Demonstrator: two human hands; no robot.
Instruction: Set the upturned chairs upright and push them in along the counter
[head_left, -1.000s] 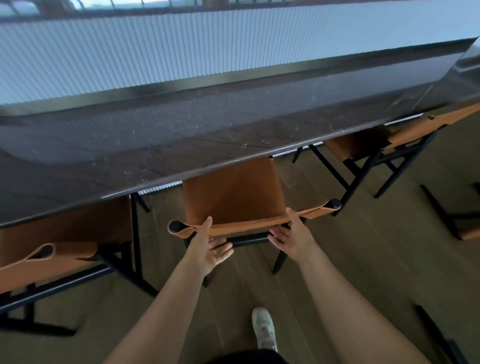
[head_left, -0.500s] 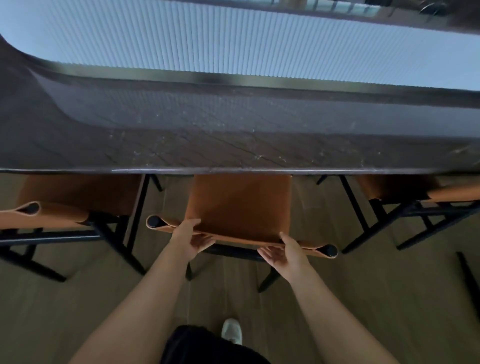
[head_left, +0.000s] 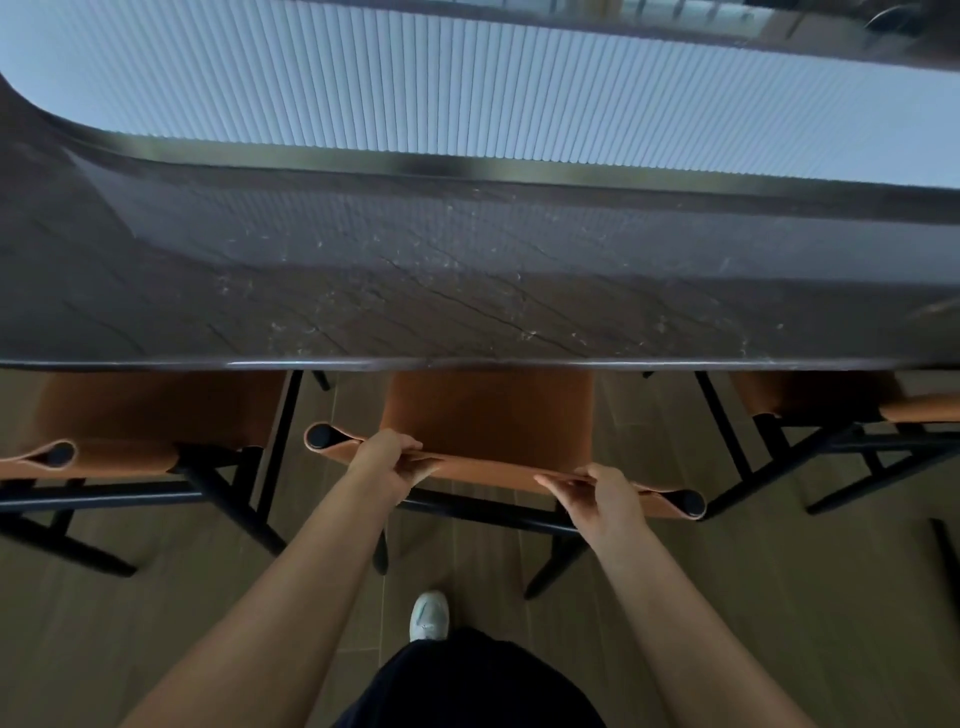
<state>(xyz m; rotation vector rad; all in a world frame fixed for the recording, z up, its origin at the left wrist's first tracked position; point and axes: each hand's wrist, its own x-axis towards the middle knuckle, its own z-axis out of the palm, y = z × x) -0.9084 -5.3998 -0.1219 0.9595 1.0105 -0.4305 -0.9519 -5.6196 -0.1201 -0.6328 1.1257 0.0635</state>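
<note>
A chair (head_left: 488, 415) with a tan leather seat and black metal legs stands upright in front of me, its seat partly under the dark stone counter (head_left: 467, 291). My left hand (head_left: 387, 460) grips the left part of its leather backrest top, fingers curled over the edge. Further right on the same edge my right hand (head_left: 597, 491) pinches the leather near the black end cap. Two matching chairs flank it: one on the left (head_left: 145, 415) and one on the right (head_left: 810, 400), both upright with their seats under the counter.
A white ribbed wall panel (head_left: 519, 88) runs behind the counter. The floor is brown wood planks (head_left: 156, 623). My white shoe (head_left: 428, 616) stands behind the middle chair. Another dark chair leg (head_left: 943, 551) shows at the right edge.
The middle chair has slid further under the counter. Both hands stayed on its backrest, their fingers now curled tighter on the leather. My view has turned square to the counter.
</note>
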